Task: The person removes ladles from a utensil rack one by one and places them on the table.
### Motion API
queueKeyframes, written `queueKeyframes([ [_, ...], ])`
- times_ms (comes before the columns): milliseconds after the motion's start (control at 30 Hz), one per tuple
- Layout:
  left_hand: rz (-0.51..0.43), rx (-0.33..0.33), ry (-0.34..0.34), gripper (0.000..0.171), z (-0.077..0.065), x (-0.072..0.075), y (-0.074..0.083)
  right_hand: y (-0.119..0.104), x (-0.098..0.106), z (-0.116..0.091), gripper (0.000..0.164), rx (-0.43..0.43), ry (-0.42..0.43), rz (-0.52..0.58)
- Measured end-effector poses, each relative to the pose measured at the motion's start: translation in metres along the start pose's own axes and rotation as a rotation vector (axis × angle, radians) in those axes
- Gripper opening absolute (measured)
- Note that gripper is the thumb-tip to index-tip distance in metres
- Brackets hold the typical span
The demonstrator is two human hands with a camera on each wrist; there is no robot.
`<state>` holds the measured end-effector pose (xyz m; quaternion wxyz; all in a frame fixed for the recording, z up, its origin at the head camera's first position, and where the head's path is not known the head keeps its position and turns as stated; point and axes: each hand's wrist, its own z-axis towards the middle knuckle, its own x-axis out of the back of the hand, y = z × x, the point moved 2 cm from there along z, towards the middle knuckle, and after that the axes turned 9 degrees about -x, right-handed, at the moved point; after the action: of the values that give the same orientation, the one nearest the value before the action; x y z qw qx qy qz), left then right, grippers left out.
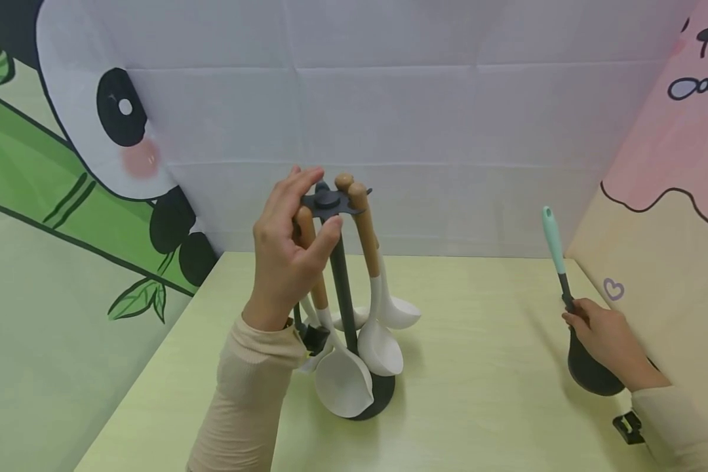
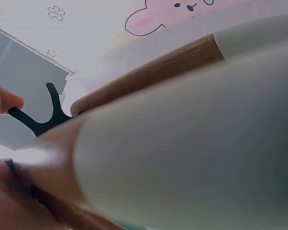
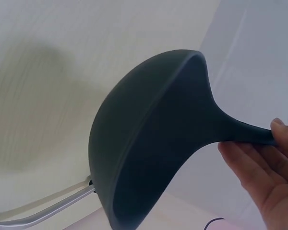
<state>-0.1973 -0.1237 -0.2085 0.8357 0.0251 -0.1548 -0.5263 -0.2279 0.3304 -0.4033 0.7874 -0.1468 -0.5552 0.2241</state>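
Note:
A dark utensil stand (image 1: 343,288) with a round base stands on the table, hung with several white ladles and spoons on wooden handles. My left hand (image 1: 289,246) grips its hooked top from the left, thumb in front beside a wooden handle (image 1: 364,229). In the left wrist view, a fingertip (image 2: 17,101) touches one hook of the dark rack (image 2: 53,117), and a white utensil shaft fills much of the picture. Far to the right, my right hand (image 1: 610,334) pinches the neck of a black ladle (image 3: 149,129) with a mint green handle (image 1: 553,239), its handle end pointing up.
The pale yellow table (image 1: 478,393) runs back to a white cloth wall (image 1: 389,118). A panda-print panel (image 1: 82,170) stands on the left, a pink and cream one (image 1: 672,196) on the right. A white pouring ladle (image 1: 343,383) hangs at the stand's front.

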Motion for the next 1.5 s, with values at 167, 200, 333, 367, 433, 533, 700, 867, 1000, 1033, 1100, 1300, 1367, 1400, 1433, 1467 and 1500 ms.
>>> queueKeyframes([
  [167, -0.016, 0.017, 0.000, 0.057, 0.000, 0.002, -0.003, 0.005, -0.001, 0.000, 0.005, 0.006, -0.005, -0.008],
  [200, -0.017, 0.018, -0.001, 0.057, 0.000, 0.002, -0.003, 0.006, -0.001, 0.000, 0.004, 0.009, -0.006, -0.010],
  [333, -0.014, 0.018, -0.006, 0.057, 0.000, 0.002, -0.004, 0.009, -0.002, 0.002, 0.004, 0.012, -0.014, -0.012],
  [367, -0.013, 0.018, -0.006, 0.057, 0.000, 0.002, -0.004, 0.010, -0.002, 0.003, 0.004, 0.012, -0.016, -0.015],
  [433, -0.012, 0.017, -0.006, 0.057, 0.001, 0.001, -0.003, 0.012, -0.002, 0.003, 0.004, 0.006, -0.024, -0.017],
  [533, -0.010, 0.015, -0.005, 0.057, 0.001, 0.001, -0.003, 0.013, -0.001, 0.004, 0.004, 0.000, -0.037, -0.027],
  [700, -0.012, 0.011, -0.007, 0.056, 0.001, 0.000, -0.003, 0.014, 0.002, 0.002, 0.006, -0.037, -0.084, -0.026],
  [867, -0.014, 0.014, -0.004, 0.056, 0.001, -0.001, -0.004, 0.016, 0.004, 0.002, 0.010, -0.088, -0.157, -0.033],
  [1000, -0.016, 0.019, -0.001, 0.056, 0.001, -0.001, -0.003, 0.018, 0.005, 0.003, 0.011, -0.131, -0.221, -0.004],
  [1033, -0.016, 0.020, -0.001, 0.056, 0.001, -0.001, -0.003, 0.019, 0.004, 0.003, 0.011, -0.143, -0.237, 0.008],
  [1100, -0.018, 0.022, -0.001, 0.056, 0.001, -0.001, -0.003, 0.022, 0.003, 0.003, 0.011, -0.165, -0.271, 0.026],
  [1300, -0.015, 0.023, -0.003, 0.057, 0.001, -0.002, -0.004, 0.029, -0.001, 0.000, 0.011, -0.193, -0.344, 0.050],
  [1367, -0.015, 0.025, -0.003, 0.057, 0.001, -0.002, -0.004, 0.030, -0.001, 0.001, 0.012, -0.195, -0.364, 0.043],
  [1400, -0.015, 0.024, -0.003, 0.057, 0.001, -0.002, -0.003, 0.030, -0.001, 0.001, 0.012, -0.198, -0.375, 0.039],
  [1433, -0.016, 0.025, -0.002, 0.057, 0.001, -0.002, -0.003, 0.030, -0.001, 0.001, 0.013, -0.201, -0.386, 0.035],
  [1467, -0.016, 0.024, -0.001, 0.057, 0.001, -0.002, -0.003, 0.031, -0.001, 0.001, 0.013, -0.206, -0.395, 0.030],
  [1500, -0.015, 0.022, 0.000, 0.057, 0.001, -0.002, -0.003, 0.031, -0.002, 0.002, 0.014, -0.210, -0.406, 0.025],
])
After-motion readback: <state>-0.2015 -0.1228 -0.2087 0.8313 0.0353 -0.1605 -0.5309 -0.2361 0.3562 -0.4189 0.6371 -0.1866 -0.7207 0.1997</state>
